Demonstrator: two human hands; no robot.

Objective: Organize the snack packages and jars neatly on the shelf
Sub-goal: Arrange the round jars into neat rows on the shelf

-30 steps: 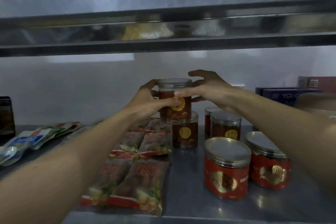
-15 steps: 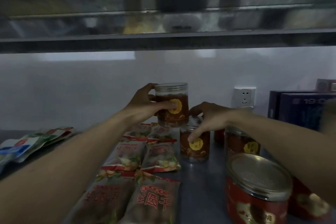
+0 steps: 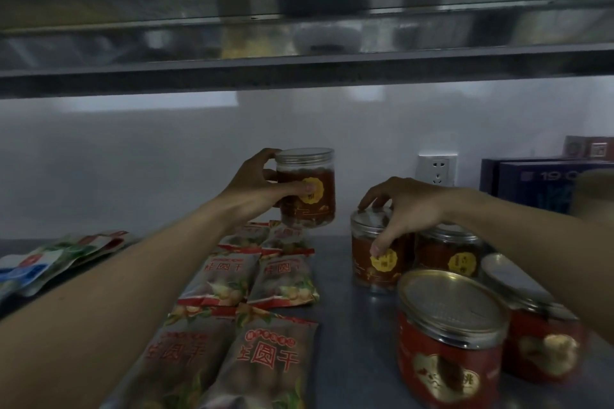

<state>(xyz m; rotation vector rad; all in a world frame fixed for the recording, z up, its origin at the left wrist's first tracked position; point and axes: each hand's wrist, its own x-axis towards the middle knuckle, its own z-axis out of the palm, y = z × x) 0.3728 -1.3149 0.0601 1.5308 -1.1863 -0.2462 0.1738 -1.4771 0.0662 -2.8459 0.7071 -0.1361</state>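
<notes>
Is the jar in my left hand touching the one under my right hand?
Apart: head view shows open wall between the raised jar and the shelf jar.

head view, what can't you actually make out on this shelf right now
All in the head view:
- Raised jar: its left side is covered by the left hand that grips it.
- Standing jar: its lid is mostly under the right hand.
- Far red tin: partly behind the right forearm.
- Front packets: cut off by the bottom edge.
- Blue boxes: cut by the right edge, print blurred.
</notes>
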